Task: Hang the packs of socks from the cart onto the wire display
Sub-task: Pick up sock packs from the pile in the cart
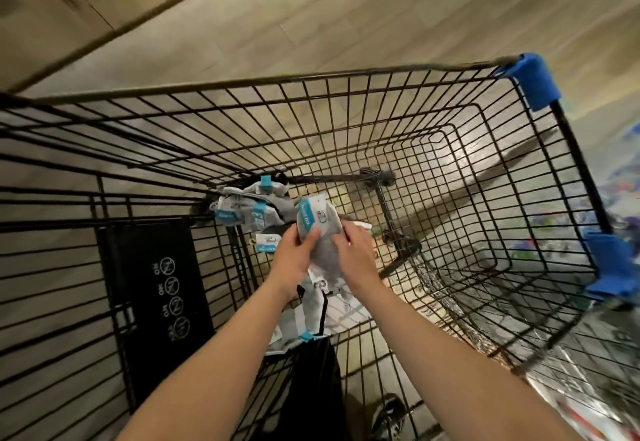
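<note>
Head view.

Container: black wire cart [346, 75], seen from above, standing on a wood-look floor [346, 7]. Blue corner bumpers at 2 o'clock [533, 80] and 4 o'clock [609, 270] of the basket. Black seat flap [156, 288] with white "NO" symbols at 8 o'clock.

Contents, all at the left end of the basket:
- One grey pack of socks [317, 222] with a white and teal label, lifted above the rest and held by both hands.
- A heap of packs [249, 208], grey with teal labels and clips, at 10 o'clock of the held pack, against the basket wall.
- A small labelled pack [266, 244] at 9 o'clock, just beside the left wrist.
- Further packs [332, 305], pale with a black strip, at 6 o'clock, partly hidden under the forearms.

Left hand [294, 253]: thumb and fingers pinching the held pack's left edge.
Right hand [356, 250]: fingers curled round its right edge.

A shoe [388, 413] shows through the wire at 6 o'clock.
</note>
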`<state>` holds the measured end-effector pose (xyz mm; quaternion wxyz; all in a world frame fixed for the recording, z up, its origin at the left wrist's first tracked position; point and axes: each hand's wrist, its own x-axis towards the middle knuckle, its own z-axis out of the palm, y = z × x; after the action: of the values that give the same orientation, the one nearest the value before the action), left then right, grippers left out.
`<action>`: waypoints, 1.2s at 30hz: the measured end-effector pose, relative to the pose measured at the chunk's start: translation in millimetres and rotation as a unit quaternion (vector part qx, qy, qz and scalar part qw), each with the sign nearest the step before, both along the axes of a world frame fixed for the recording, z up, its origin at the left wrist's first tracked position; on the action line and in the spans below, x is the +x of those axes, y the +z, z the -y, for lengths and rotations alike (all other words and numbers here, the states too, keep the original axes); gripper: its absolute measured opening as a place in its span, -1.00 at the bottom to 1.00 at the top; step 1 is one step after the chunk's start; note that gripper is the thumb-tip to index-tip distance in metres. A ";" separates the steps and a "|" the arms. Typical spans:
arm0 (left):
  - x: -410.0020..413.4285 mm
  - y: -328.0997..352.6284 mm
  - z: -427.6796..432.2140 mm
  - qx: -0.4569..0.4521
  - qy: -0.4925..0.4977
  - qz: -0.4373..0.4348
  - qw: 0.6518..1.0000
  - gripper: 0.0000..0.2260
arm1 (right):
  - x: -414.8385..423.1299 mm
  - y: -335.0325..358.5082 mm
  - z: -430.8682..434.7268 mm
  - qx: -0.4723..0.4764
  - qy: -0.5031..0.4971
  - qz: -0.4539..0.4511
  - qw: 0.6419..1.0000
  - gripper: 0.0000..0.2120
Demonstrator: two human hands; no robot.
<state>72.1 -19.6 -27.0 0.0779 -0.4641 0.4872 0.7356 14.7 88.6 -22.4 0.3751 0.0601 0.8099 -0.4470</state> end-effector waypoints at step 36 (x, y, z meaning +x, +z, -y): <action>-15.7 -91.7 -6.6 -0.130 -0.089 0.034 0.987 -0.68 | -31.0 -161.1 -34.6 0.059 -0.001 0.085 0.995 -0.56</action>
<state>56.3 -13.0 -118.7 0.0986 -0.4497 0.6153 0.6399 -16.3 123.2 -183.5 0.4384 0.1206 0.7998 -0.3920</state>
